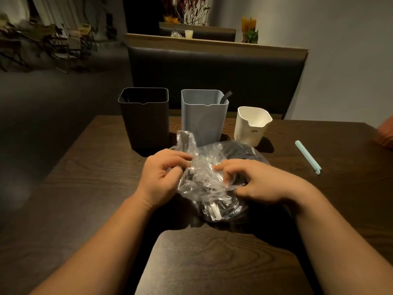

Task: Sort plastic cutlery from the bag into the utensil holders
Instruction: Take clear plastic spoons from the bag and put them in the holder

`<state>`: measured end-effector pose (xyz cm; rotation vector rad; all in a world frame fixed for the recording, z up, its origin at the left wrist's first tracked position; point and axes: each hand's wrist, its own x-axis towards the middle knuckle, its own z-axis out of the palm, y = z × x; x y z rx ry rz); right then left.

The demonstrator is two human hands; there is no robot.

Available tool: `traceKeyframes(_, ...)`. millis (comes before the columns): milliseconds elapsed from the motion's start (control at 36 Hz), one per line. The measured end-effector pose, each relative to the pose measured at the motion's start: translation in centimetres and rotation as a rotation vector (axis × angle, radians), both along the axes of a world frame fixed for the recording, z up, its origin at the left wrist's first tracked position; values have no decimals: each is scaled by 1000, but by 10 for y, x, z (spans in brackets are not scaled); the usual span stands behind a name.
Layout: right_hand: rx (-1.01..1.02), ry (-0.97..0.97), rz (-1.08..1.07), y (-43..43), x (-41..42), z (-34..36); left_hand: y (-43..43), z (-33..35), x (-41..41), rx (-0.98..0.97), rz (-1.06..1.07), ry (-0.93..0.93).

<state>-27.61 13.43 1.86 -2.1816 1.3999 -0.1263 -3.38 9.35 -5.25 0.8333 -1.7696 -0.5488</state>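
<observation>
L forearm [114,235] & R forearm [331,235] are bare, reaching fwd from the lower corners & converging, wrists roughly level. L hand [163,175] is back-up w/ fingers curled inward, thumb & fingertips pinching the bag [203,179] on its thumb side. R hand [261,180] sits just opposite, knuckles up, fingers bent & pointing toward the L hand, tips gripping the same plastic. R thumb is tucked under, mostly hidden. The hands are close, not touching, w/ film btwn them.
</observation>
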Motion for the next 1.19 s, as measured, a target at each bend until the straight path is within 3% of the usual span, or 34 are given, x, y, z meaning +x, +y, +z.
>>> traceKeyframes(139, 148, -237, 132, 1, 1, -4, 12, 23, -2, -218, 61, -165)
traceKeyframes(250, 177, -290, 167, 8, 6, 3, 15, 28, -2, -100, -99, -400)
traceKeyframes(389, -231, 151, -176, 13, -5, 10, 15, 28, 4, 122, -242, -638)
traceKeyframes(444, -149, 299, -354, 13, -8, 7, 17, 32, 3, 131, -269, -699)
traceKeyframes(500, -55, 343, -383, 6, -12, 1, 18, 34, 0, 117, -240, -811)
traceKeyframes(667, 20, -23, -219, -24, -11, -4, 26, 44, -14, 17, 45, -1213)
traceKeyframes(778, -64, -267, -244, -46, 1, -27, 30, 48, -19, 45, 129, -1210)
traceKeyframes(917, -561, -279, -465, -57, 11, -43, 20, 34, -23, -39, 286, -1014)
traceKeyframes(1028, -531, -608, -498, -42, 8, -24, 2, 23, -14, 147, 333, -801)
traceKeyframes(1194, -234, -1131, -103, 6, 15, 0, -13, 28, -4, 221, 501, -757)
